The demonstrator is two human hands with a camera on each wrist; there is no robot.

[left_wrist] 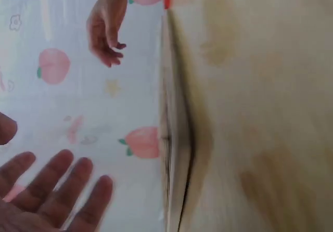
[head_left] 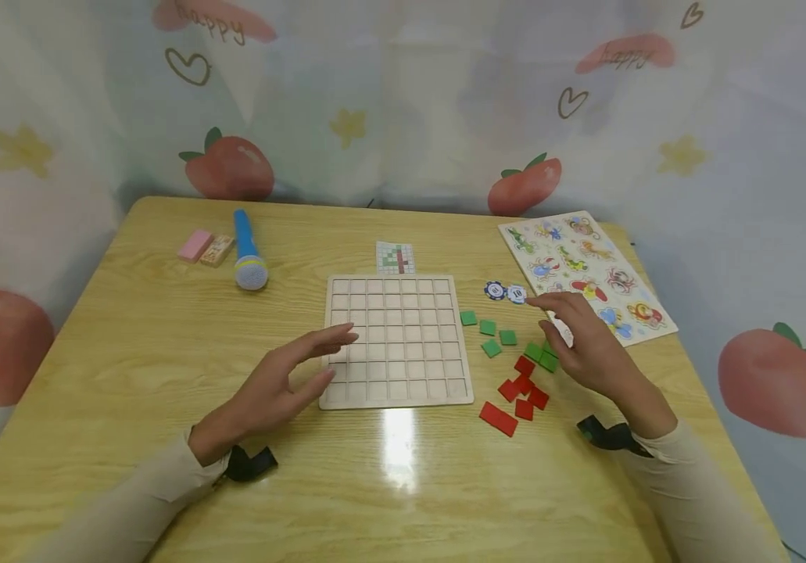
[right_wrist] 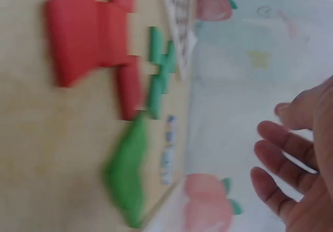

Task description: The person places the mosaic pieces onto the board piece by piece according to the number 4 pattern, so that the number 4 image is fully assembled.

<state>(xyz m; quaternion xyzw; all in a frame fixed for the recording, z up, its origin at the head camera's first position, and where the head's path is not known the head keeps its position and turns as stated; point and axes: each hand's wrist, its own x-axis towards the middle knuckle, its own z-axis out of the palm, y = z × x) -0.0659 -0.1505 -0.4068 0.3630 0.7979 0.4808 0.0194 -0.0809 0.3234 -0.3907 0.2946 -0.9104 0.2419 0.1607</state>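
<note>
A square wooden grid board [head_left: 394,342] lies on the table, its cells bare. My left hand [head_left: 283,383] hovers at the board's left edge with fingers extended and holds nothing; the left wrist view shows its spread fingers [left_wrist: 62,185]. To the right of the board, my right hand [head_left: 589,344] is held above the table, fingers loosely bent and apart from the thumb, with nothing between them. Beneath and beside it lie bright green tiles [head_left: 533,351], several darker green tiles [head_left: 488,327], red square tiles [head_left: 539,399] and one longer red tile [head_left: 498,419].
A small printed grid card [head_left: 395,258] touches the board's far edge. Two poker chips [head_left: 495,291] and an animal picture board [head_left: 571,262] lie at the right. At the back left are a blue toy microphone [head_left: 248,254], a pink block [head_left: 195,245] and a patterned block [head_left: 216,251].
</note>
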